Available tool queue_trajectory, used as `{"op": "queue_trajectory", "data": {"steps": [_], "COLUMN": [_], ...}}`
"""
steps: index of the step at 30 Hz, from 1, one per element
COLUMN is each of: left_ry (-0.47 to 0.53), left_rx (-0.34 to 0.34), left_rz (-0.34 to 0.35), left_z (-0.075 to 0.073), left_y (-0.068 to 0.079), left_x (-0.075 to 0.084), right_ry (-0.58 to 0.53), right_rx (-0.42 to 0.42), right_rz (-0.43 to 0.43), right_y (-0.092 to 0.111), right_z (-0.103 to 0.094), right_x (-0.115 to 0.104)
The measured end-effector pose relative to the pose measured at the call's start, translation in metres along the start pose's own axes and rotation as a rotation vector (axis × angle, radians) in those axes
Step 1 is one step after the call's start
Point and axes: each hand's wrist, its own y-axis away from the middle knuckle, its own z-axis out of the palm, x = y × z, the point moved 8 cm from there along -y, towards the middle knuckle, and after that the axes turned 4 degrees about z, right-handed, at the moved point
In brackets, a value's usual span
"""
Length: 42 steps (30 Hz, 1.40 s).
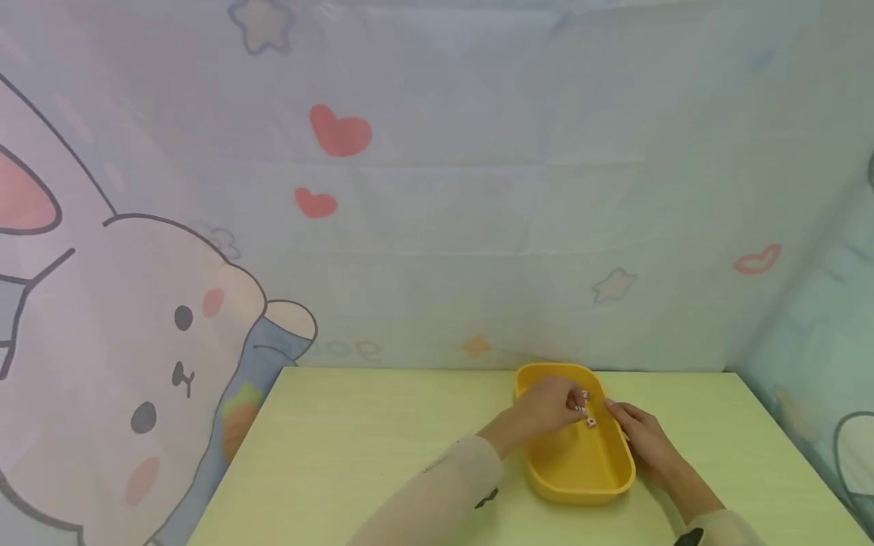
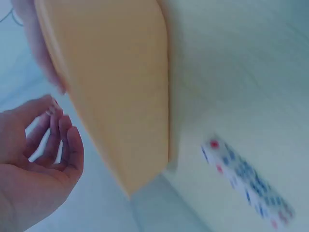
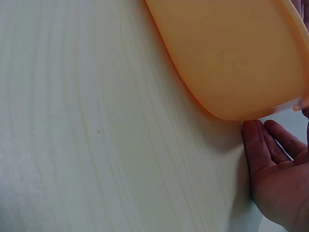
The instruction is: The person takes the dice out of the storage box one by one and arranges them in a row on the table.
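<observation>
A yellow plastic tray [image 1: 576, 497] with rounded corners and raised walls stands on the table; it looks orange in both wrist views. Over its inside, my left hand [image 1: 546, 406] pinches a small die [image 2: 54, 105] between thumb and fingertips. Small white pieces with coloured marks, such as this die [image 1: 591, 422], show beside those fingers in the head view. My right hand [image 1: 645, 440] grips the tray's right rim. In the right wrist view, fingers [image 3: 258, 142] touch the tray's outer wall from below. Part of that hand is cut off there.
A slightly blurred row of white dice [image 2: 246, 181] with blue and red spots lies beside the tray in the left wrist view; I cannot make it out in the head view. Behind the pale table [image 1: 382, 432] hangs a printed cloth [image 1: 444, 227].
</observation>
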Motion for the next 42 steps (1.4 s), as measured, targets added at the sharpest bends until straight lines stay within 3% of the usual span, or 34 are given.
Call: {"op": "queue_trajectory", "data": {"steps": [7, 12, 16, 22, 26, 31, 42], "left_ry": [0.113, 0.227, 0.249, 0.149, 0.127, 0.150, 0.127], "left_rx": [0.023, 0.079, 0.103, 0.062, 0.059, 0.043, 0.044], "left_rz": [0.115, 0.161, 0.133, -0.002, -0.057, -0.087, -0.092], "left_z": [-0.038, -0.062, -0.073, -0.066, -0.062, -0.056, -0.033], "left_y": [0.031, 0.053, 0.072, 0.103, 0.119, 0.132, 0.139], "left_x": [-0.017, -0.047, -0.079, -0.125, -0.143, -0.158, -0.177], "right_ry": [0.026, 0.044, 0.054, 0.056, 0.030, 0.015, 0.038], "right_rx": [0.007, 0.013, 0.014, 0.008, 0.009, 0.005, 0.013], "right_rz": [0.002, 0.004, -0.004, -0.001, -0.005, 0.007, -0.001], "right_y": [-0.004, -0.007, -0.008, -0.008, -0.008, -0.007, -0.009], "right_z": [-0.005, -0.008, -0.008, -0.006, -0.005, -0.005, -0.005], "right_x": [-0.005, -0.007, -0.007, -0.008, -0.008, -0.005, -0.005]}}
